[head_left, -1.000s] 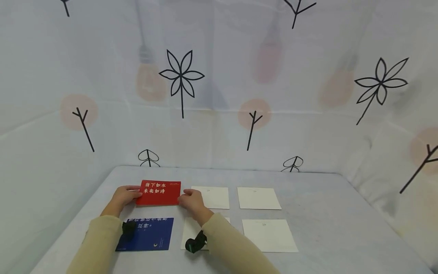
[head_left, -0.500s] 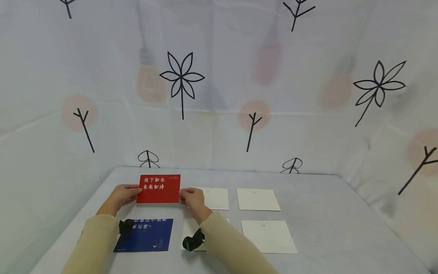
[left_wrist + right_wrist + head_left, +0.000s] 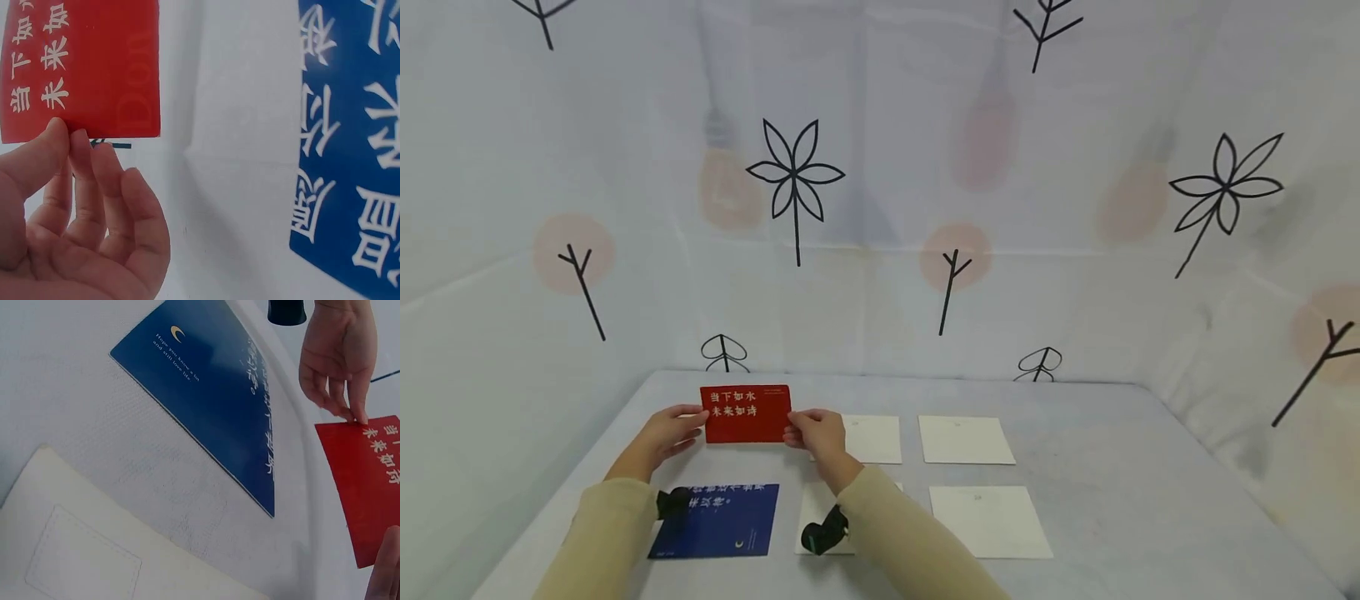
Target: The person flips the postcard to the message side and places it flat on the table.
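Observation:
Between both hands a red postcard point(image 3: 747, 425) with white Chinese characters is held up, tilted toward me, above the back left of the table. My left hand point(image 3: 668, 433) pinches its left edge; the left wrist view shows thumb and forefinger on the red postcard point(image 3: 125, 69), the other fingers loosely bent. At the opposite edge my right hand point(image 3: 820, 435) pinches the card between thumb and fingers. Only a finger point(image 3: 386, 565) of that hand appears in the right wrist view. Nearer me lies a blue postcard point(image 3: 722, 525) with white characters and a small moon, partly behind the left wrist camera.
Several cream cards lie to the right: a back one point(image 3: 876, 440) partly behind my right hand, another back one point(image 3: 967, 440), a front one point(image 3: 990, 522), and one point(image 3: 812, 510) mostly covered by my right forearm. A white patterned cloth point(image 3: 880, 317) hangs behind the table.
The red postcard has risen off the table and tipped upright toward me, both hands lifting with it. In the last half second it has shifted slightly left. The other cards stay put.

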Demonstrator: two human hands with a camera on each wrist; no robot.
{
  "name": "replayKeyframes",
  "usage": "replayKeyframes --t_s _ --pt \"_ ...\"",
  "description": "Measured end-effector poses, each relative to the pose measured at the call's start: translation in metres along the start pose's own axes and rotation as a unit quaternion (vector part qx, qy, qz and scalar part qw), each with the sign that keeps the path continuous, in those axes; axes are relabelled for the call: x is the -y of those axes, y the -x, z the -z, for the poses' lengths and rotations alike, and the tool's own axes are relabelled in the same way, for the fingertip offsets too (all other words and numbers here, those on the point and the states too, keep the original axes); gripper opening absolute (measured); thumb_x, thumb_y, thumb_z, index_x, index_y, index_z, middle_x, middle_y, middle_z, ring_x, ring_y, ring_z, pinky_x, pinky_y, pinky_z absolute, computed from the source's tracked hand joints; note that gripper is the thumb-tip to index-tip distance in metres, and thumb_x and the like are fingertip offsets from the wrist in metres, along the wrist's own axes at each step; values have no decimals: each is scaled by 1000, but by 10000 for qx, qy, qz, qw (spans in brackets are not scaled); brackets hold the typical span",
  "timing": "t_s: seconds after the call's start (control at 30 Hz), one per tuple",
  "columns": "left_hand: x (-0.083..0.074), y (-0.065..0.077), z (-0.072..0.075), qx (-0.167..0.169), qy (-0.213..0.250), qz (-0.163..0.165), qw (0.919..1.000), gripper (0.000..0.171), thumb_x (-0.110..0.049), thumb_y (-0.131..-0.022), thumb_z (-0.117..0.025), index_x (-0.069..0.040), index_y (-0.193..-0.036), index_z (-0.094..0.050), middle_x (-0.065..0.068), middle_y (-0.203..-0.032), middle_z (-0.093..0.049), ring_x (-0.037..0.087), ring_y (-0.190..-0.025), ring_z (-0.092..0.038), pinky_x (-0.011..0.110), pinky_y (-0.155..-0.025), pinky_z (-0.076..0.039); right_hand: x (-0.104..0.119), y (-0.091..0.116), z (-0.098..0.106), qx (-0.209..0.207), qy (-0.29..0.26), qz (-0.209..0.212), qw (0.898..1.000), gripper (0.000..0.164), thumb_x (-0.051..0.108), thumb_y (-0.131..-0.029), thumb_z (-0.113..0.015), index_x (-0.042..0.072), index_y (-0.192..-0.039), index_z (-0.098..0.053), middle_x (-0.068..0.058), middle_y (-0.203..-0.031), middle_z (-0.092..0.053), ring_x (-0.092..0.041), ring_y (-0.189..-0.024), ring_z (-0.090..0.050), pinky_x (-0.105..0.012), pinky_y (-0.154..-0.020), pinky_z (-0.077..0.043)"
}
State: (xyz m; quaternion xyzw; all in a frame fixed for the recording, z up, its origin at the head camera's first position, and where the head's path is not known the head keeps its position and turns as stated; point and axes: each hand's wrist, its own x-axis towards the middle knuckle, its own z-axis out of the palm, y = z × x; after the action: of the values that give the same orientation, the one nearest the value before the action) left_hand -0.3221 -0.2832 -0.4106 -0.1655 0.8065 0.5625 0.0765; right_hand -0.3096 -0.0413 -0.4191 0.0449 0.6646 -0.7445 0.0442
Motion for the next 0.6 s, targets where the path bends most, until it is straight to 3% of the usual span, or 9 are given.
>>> replayKeyframes --t_s 0.13,0.27,0.43,0.6 --pt "-2 5 2 90 344 -100 9993 58 -27 -95 -54 9 -137 -34 26 -129 -47 33 -111 -49 37 -92 -46 0 -1 0 12 -327 45 9995 24 12 -90 -61 -7 -103 -65 -10 -75 -67 -17 -65 -67 -27 -63 -55" --pt "-2 7 6 270 994 -132 9946 56 -21 -96 -53 13 -136 -34 12 -101 -64 19 -93 -57 28 -81 -50 1 -1 2 12 -314 -20 9995 25 11 -90 -61 -8 -106 -64 -10 -79 -67 -17 -69 -67 -25 -66 -54" --pt "-1 10 7 416 1889 38 9811 54 -18 -96 -53 11 -137 -33 -4 -79 -64 11 -81 -60 24 -77 -51 0 -1 4 160 -171 -118 9997 29 15 -93 -57 -10 -108 -62 -10 -82 -66 -13 -71 -66 -24 -68 -54" --pt "1 13 6 314 2149 104 9761 57 -21 -96 -53 8 -139 -31 -6 -79 -64 12 -86 -61 26 -81 -50 -2 1 4 233 -171 -103 9995 30 17 -93 -57 -9 -106 -63 -10 -81 -66 -12 -71 -66 -24 -69 -54"
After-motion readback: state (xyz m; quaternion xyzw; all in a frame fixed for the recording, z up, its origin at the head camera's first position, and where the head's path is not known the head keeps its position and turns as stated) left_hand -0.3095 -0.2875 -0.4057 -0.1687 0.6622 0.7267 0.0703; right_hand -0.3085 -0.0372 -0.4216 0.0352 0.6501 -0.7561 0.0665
